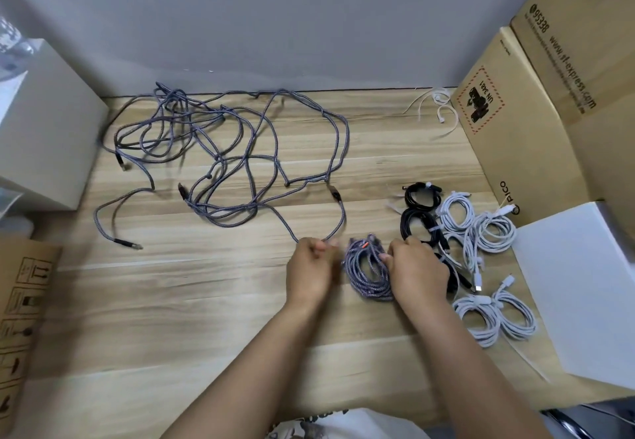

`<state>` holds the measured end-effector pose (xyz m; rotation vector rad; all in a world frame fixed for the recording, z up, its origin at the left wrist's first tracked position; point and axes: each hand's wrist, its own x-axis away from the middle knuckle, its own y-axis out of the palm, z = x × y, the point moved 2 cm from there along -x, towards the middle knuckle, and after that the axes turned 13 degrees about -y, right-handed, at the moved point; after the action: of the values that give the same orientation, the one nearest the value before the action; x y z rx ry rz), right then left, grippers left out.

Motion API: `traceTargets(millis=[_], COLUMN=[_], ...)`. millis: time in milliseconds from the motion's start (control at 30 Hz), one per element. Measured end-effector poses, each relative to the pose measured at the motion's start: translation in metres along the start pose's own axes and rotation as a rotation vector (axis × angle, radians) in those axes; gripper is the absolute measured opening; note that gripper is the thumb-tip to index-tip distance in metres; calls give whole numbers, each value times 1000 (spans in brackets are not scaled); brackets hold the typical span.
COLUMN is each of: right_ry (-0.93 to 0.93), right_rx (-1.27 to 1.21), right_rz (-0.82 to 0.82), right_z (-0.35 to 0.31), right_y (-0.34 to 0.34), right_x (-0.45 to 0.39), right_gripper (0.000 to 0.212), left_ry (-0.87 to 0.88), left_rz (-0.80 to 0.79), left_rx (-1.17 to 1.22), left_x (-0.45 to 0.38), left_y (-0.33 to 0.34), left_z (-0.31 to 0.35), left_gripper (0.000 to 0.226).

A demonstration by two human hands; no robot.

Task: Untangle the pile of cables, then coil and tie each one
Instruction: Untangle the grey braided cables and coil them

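Observation:
A tangle of grey braided cables (220, 150) spreads over the far left of the wooden table (171, 301). One strand (338, 222) runs from it down to my left hand (311, 267), which pinches it. My right hand (417, 272) grips a partly wound coil of grey braided cable (366, 272) that lies between both hands. To the right lie tied black coils (421, 212) and several tied white coils (481, 229), with more white coils (494, 318) nearer to me.
Loose white ties (436, 105) lie at the table's back right. Cardboard boxes (536, 112) stand on the right, a white box (580, 287) in front of them. Another white box (41, 122) stands on the left, with a cardboard box (20, 304) below it.

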<state>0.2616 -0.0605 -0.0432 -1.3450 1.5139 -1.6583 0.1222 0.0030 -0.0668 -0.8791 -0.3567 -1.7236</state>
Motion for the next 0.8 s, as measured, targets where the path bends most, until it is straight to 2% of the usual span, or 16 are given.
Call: traceTargets(millis=[67,133,233,333,400,533,567,667,800], right_ry=[15,19,-65,-323,-465,-502,-503,-506,-538], right_rx=[7,4,-58,-71,-7,226,263,281,31], right_rz=[10,47,243,465,398,23,6,139,53], right_z=[2,0,-11,-41,-62,-76,-77,-83,-92], right_y=[-3,-9,-24,-30,-26,-5,-3,-10,-11], right_x=[0,-1,-7,-21,-32,-50,-52,-50,-35], right_gripper=[28,21,29,32,29,28,25,8,18], left_ry=[-309,-509,-579,-592,-599,-670,-687,-701,-580], left_rz=[-116,-187,-218,-227,-244,-321,-347,-416,-448], left_rx=[366,541,622,639,633,593,578,576,610], left_x=[-3,-8,-17,-17,-14,-9,-8,-8,-1], left_y=[-9,-19,-29,-30,-29,-35,-37,-42,-38], left_z=[0,1,5,10,11,4,2,-2,1], left_gripper=[25,25,26,23,22,22,23,26,24])
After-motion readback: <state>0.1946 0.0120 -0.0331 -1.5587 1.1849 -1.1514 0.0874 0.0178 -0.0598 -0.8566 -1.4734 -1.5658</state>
